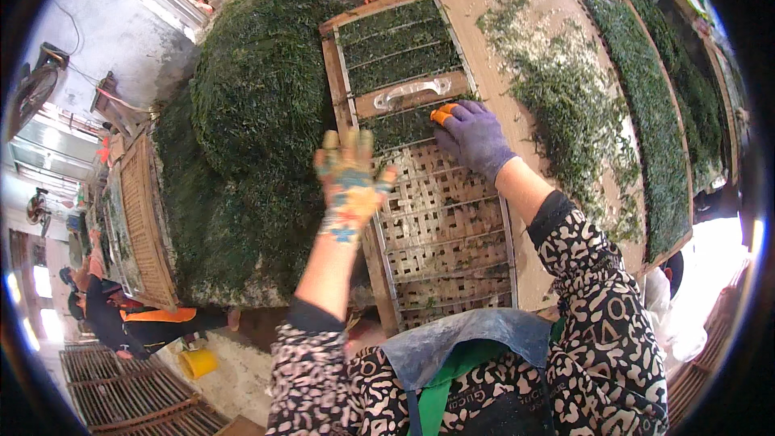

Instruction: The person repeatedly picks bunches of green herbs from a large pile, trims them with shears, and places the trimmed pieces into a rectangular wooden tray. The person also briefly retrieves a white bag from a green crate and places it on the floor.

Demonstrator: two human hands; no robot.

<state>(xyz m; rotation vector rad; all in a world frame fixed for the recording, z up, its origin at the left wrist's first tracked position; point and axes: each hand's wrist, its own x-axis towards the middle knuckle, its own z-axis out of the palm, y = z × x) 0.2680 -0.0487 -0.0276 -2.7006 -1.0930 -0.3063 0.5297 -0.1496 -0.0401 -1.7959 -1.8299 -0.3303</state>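
Fingers spread wide, visibly gripping nothing, the left hand [351, 182] in its blotchy glove crosses a barred frame [335, 73]. The right hand's [476, 141] orange-tipped fingers rest on damp-looking shredded greenery [395, 131]; any pinch I cannot tell. Nearer lies checkered woven matting [440, 210]; just beyond, a glossy handle [412, 94]; leftward, a shaggy heap [258, 89].

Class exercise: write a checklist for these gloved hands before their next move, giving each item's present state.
1. Left hand and right hand gloved: ok.
2. Greens in the upper part of the frame: ok.
3. Greens covering the lower part: not ok, the woven mat shows largely bare.
4. Metal handle ungripped: ok, neither hand wraps around it.
5. More greens close by: ok, a big heap lies at left.
6. Right hand holding greens: cannot tell, its palm is hidden.
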